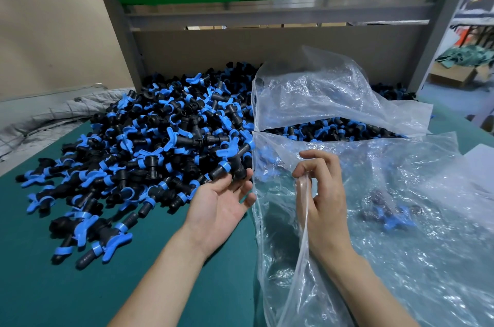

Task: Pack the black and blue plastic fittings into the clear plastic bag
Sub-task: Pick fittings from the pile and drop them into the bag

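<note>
Beside bag [427, 273], splayed left hand [222, 206] (palm up) touches bagward-slanting fitting [230, 166]; right hand [323, 193] pinches bag.

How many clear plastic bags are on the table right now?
2. The back bag lies crumpled at the rear right against the fittings pile; the front bag spreads across the near right, its edge pinched by the right hand. Overlapping film may hide more.

Green table [160, 286]: big loose pile of fittings [149, 145] covers the left and back. Clear bag [414, 246] lies front right, just beside the pile, a few fittings inside. Second bag [334, 97] sits crumpled behind it over more fittings. Grey cloth [40, 118] bunched along far left edge.
</note>
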Demonstrator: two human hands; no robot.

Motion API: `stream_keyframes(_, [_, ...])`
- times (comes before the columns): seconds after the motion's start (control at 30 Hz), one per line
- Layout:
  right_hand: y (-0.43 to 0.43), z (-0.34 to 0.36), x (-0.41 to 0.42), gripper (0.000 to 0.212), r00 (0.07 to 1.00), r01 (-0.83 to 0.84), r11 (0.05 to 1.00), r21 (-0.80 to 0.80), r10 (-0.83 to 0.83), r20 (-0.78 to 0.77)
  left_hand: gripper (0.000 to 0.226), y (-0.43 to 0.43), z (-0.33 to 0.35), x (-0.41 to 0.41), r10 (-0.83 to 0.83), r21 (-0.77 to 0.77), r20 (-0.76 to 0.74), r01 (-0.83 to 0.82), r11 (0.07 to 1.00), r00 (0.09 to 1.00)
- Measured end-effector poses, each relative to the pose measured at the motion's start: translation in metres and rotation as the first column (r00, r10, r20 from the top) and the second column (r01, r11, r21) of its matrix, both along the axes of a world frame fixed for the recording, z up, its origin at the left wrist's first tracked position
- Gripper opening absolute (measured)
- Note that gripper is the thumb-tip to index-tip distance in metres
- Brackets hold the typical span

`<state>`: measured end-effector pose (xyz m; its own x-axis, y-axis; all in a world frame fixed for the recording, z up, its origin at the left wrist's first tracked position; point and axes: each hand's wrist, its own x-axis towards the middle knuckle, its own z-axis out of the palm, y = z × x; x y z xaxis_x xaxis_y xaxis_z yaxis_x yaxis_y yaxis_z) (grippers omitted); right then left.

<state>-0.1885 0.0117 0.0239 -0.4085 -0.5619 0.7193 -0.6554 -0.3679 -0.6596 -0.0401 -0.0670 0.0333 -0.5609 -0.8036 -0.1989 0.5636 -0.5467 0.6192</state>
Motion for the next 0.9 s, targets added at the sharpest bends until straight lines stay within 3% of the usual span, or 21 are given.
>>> stream_keyframes(0.17, [0.0,0.0,0.0,0.013,1.0,-0.004,1.0,-0.001,0.004,0.001,0.035,-0.001,-0.004,0.0,-0.014,-0.018,-0.028,0.014,1.0,0.999])
stream_keyframes(0.37, [0.001,0.001,0.001,0.014,1.0,-0.007,1.0,0.002,0.007,0.009,0.04,-0.004,-0.008,0.0,0.002,-0.16,0.046,0.006,0.987,0.999])
stream_keyframes(0.6, [0.001,0.002,0.002,0.015,1.0,0.004,1.0,0.003,-0.004,0.004,0.026,-0.003,-0.009,-0.002,0.009,-0.159,0.029,-0.005,0.987,1.0])
stream_keyframes(0.77, [0.002,0.004,0.002,0.014,1.0,0.007,1.0,0.002,-0.007,0.006,0.021,-0.001,-0.015,-0.006,0.113,-0.319,0.187,-0.049,0.946,0.976])
stream_keyframes(0.9, [0.002,0.003,0.002,0.013,1.0,0.014,1.0,0.004,-0.014,-0.012,0.018,0.002,-0.021,-0.009,0.281,-0.549,0.398,-0.019,0.836,0.873])
